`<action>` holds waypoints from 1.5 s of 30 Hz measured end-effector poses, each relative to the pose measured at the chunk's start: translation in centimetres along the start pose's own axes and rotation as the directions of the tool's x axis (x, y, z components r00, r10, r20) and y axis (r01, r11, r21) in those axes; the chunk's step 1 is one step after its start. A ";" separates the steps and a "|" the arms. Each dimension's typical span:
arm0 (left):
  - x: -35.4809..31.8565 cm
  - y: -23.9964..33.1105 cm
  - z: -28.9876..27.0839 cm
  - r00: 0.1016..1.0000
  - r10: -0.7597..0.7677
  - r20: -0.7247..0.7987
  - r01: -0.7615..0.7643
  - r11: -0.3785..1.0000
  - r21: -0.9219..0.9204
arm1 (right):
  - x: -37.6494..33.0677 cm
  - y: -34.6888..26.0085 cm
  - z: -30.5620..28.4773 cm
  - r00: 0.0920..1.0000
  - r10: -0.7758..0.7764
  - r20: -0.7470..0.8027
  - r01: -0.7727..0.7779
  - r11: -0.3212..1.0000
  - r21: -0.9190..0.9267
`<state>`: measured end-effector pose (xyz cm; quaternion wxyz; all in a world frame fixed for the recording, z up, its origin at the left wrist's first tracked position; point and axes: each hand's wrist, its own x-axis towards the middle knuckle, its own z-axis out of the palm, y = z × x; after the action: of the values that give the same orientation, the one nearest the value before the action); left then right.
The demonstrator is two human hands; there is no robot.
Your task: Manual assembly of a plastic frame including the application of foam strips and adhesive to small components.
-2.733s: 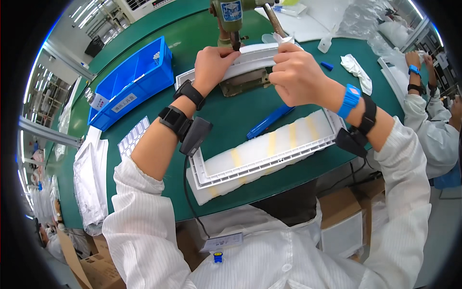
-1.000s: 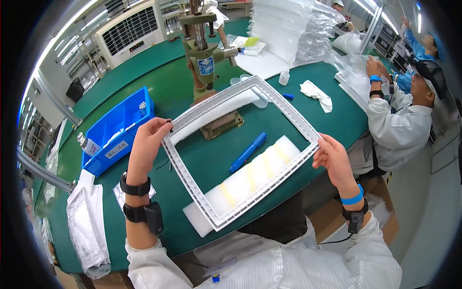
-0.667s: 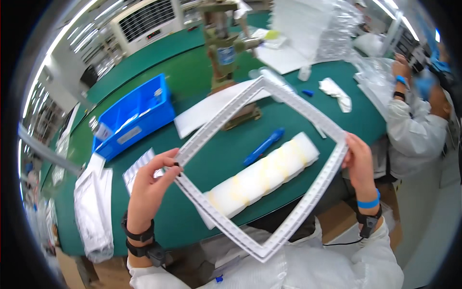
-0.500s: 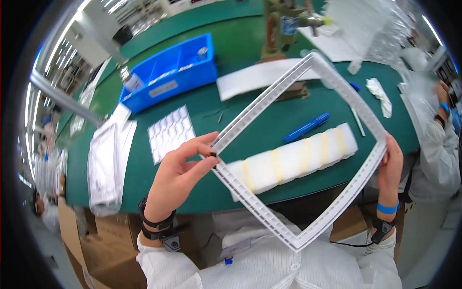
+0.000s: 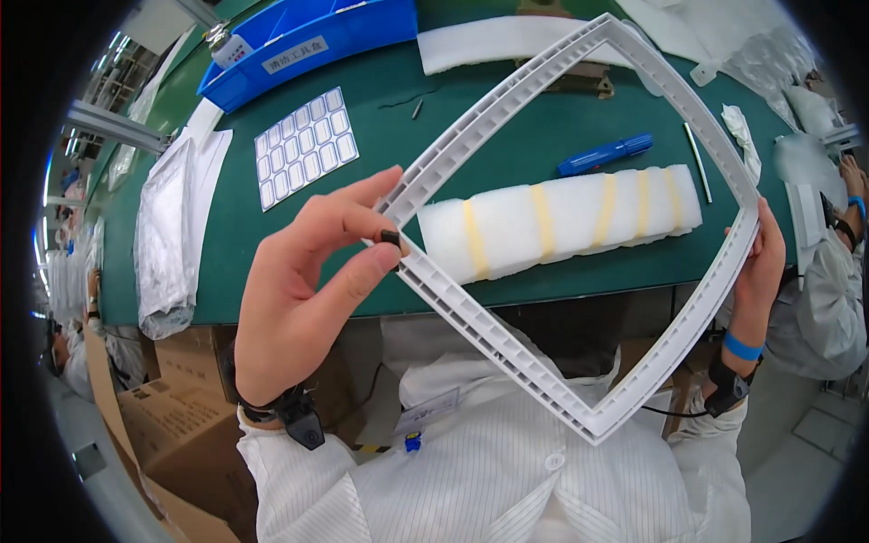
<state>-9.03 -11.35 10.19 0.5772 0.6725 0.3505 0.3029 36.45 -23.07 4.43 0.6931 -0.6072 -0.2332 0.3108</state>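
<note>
I hold a white plastic frame (image 5: 493, 337), ribbed along its sides, with one corner toward my body, above the near part of the table. At its left corner, my left hand (image 5: 312, 281) is closed in a pinch on a small black piece (image 5: 390, 237), its fingertips against the frame. Whether the black piece is fixed to the frame I cannot tell. My right hand (image 5: 759, 262) grips the opposite corner, its fingers partly hidden behind it. Through the opening shows a white foam bundle (image 5: 575, 222) with yellowish bands, and behind that a blue marker (image 5: 605, 155).
On the green table (image 5: 380, 136) lie a sheet of labels (image 5: 307, 147), plastic-wrapped white pieces (image 5: 170, 235), a thin white stick (image 5: 698, 163) and crumpled white material (image 5: 742, 143). A blue divided bin (image 5: 308, 50) stands behind. Cardboard boxes (image 5: 181, 407) sit below left; another person (image 5: 819, 308) is at right.
My view has tipped downward, so the table's things sit higher in it. The frame shows higher too, with both hands staying at the same corners.
</note>
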 end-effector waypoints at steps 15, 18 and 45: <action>-4.8 -1.9 3.8 0.987 -0.100 -0.129 0.051 0.939 -0.339 | 10.4 -1.8 8.5 0.947 0.086 0.308 -0.022 0.978 -0.206; -4.9 -2.3 3.6 0.978 -0.112 -0.177 0.048 0.942 -0.332 | 12.6 -1.2 11.6 0.931 0.098 0.352 0.003 0.961 -0.276; 21.6 1.0 4.0 0.988 0.053 0.143 -0.058 0.998 0.037 | 19.6 -11.6 19.1 0.810 -0.393 0.436 0.575 0.678 -0.458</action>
<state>6.73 4.06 10.65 0.5782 0.7135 0.2957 0.2629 38.43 3.41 17.78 0.4922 -0.6456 -0.5719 0.1177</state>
